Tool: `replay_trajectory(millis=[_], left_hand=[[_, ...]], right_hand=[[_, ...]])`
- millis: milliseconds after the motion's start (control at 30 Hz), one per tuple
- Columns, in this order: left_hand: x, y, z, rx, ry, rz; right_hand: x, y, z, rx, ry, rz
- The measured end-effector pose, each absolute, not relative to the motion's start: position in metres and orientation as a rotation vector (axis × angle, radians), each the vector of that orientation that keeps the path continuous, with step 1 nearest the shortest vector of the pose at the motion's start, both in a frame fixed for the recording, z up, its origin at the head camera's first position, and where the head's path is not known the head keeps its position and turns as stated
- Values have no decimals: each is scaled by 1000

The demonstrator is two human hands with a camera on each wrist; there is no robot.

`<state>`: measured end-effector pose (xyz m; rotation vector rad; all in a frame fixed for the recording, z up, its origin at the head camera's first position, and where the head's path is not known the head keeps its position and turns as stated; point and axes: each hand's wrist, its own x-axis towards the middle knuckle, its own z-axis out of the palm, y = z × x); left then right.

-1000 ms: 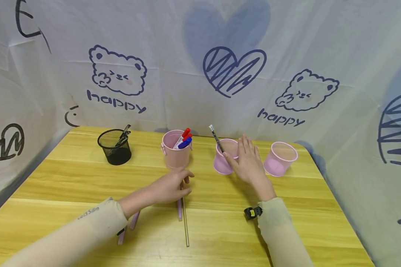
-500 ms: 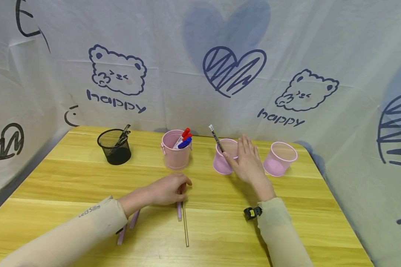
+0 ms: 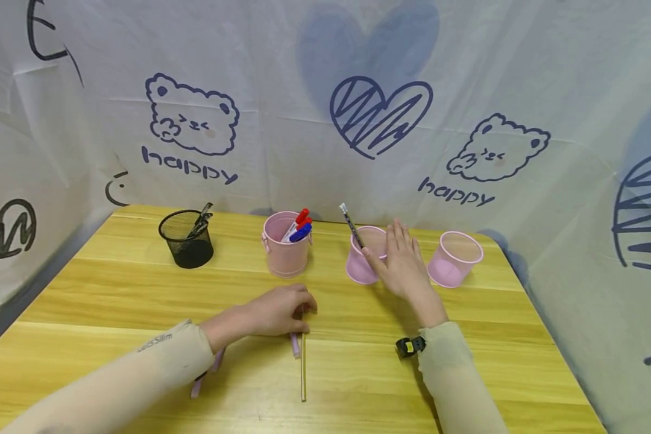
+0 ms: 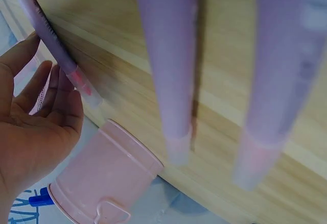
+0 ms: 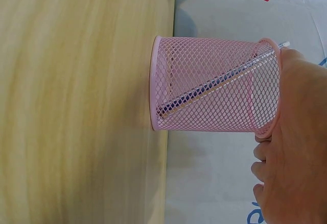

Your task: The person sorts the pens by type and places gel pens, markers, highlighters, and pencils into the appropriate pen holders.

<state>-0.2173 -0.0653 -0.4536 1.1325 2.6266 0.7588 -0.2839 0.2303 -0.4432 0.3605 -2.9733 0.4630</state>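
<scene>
My left hand (image 3: pixel 279 310) is low over the table, its thumb and curled fingers pinching the far end of a thin gold pencil (image 3: pixel 304 372). A purple highlighter (image 4: pixel 48 32) lies right beside that pencil, overlapped by the fingertips in the left wrist view. Two more purple highlighters (image 4: pixel 171 66) lie nearer the sleeve. My right hand (image 3: pixel 407 268) rests with straight fingers along the rim of a pink mesh pen cup (image 5: pixel 204 55), its thumb across the front. Inside the cup leans a dark patterned pencil (image 3: pixel 351 224) with a white end.
A pink bucket (image 3: pixel 286 256) with red and blue markers (image 3: pixel 299 232) stands left of the mesh cup. Farther left is a black mesh cup (image 3: pixel 192 253) holding black pens. Another pink mesh cup (image 3: pixel 450 271) stands at the right. A white printed cloth (image 3: pixel 287 120) hangs behind the table.
My left hand has come toward me from the bucket and then shifted slightly right. The gold pencil's far end and the nearby highlighter have swung right. My right hand has not moved.
</scene>
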Motion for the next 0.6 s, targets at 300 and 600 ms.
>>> replay_trajectory(millis=[300, 600], left_hand=[[-220, -45, -456, 923, 2632, 838], [-226, -32, -456, 906, 2639, 774]], right_hand=[[-284, 231, -444, 356, -2978, 469], [-284, 230, -442, 354, -2977, 458]])
